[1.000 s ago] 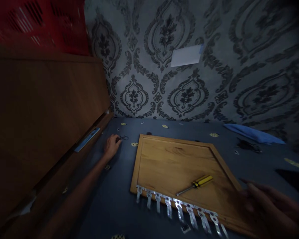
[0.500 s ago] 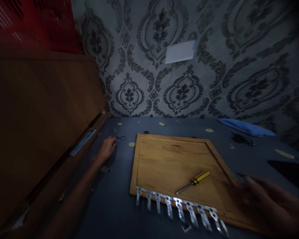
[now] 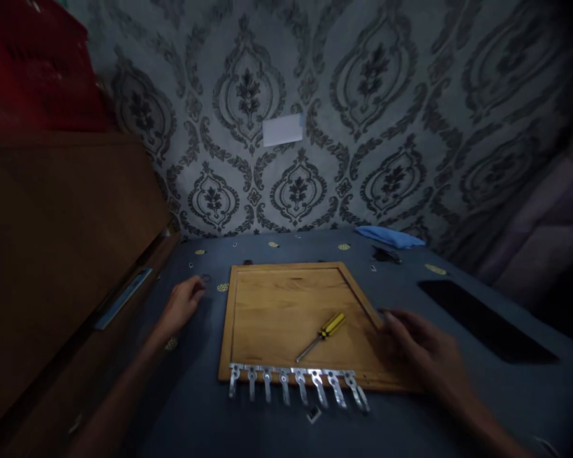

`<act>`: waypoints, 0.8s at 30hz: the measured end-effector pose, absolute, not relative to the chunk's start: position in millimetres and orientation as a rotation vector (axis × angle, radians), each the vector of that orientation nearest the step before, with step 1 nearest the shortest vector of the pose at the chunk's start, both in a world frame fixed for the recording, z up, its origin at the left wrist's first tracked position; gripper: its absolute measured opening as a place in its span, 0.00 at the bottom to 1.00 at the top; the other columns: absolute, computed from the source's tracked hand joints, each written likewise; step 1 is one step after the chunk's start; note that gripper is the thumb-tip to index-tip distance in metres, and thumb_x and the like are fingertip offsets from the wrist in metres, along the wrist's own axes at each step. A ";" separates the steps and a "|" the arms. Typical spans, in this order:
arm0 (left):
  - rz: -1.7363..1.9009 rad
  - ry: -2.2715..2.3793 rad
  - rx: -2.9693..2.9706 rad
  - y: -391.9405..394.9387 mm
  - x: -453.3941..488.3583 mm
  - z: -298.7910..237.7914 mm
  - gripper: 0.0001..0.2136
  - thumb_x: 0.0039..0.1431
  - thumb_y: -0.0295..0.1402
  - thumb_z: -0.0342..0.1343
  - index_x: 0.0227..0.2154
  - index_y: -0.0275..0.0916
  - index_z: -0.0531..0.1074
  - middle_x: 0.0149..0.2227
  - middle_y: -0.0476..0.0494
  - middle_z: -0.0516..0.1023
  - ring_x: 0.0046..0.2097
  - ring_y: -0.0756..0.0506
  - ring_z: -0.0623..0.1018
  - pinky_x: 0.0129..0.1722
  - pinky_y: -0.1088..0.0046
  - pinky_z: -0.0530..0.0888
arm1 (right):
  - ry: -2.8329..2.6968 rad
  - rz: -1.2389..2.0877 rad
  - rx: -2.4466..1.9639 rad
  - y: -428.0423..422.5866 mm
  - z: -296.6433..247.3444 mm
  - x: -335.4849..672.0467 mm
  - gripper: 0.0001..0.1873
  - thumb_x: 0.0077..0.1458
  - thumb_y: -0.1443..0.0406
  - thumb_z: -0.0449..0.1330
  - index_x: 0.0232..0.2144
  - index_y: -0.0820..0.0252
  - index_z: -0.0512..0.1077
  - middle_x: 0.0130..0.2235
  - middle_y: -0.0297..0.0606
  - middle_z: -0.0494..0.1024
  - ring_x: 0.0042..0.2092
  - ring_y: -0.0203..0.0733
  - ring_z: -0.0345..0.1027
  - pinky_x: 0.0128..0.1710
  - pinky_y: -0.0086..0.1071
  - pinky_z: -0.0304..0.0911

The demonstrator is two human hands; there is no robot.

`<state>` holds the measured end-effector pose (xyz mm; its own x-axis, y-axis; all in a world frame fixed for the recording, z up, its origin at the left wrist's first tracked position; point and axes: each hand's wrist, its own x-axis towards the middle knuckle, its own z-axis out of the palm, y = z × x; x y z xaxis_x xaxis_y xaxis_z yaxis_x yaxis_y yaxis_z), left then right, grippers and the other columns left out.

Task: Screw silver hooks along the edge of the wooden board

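The view swung right, centring the wooden panel [image 3: 272,302] between left hand [image 3: 182,302] and right hand [image 3: 424,346], their curled fingers' contents unclear.

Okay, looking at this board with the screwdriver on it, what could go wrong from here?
The screwdriver lies unheld on the wooden board, so it might roll if the board is tilted. The metal pieces jut past the board's near edge and could get knocked, though I can't tell whether they're fastened. The right hand is close to the board's right side and might nudge it.
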<state>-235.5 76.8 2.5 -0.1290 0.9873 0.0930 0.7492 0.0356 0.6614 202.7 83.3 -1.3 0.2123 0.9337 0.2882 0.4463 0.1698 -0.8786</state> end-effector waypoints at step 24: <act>0.966 1.023 0.986 -47.9 -0.1 12.0 0.23 0.46 0.52 0.67 0.19 0.39 0.64 0.16 0.54 0.66 0.19 0.55 0.64 0.21 0.78 0.61 | -1.867 0.608 -0.694 -67.8 -17.9 156.5 0.14 0.62 0.71 0.60 0.48 0.51 0.72 0.36 0.35 0.81 0.35 0.38 0.78 0.34 0.30 0.77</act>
<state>-0.1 -47.9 12.0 0.2308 0.9482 -0.2185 -0.1645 0.2593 0.9517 156.5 -67.8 -17.9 -0.3245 0.6996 0.6366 0.1903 0.7075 -0.6806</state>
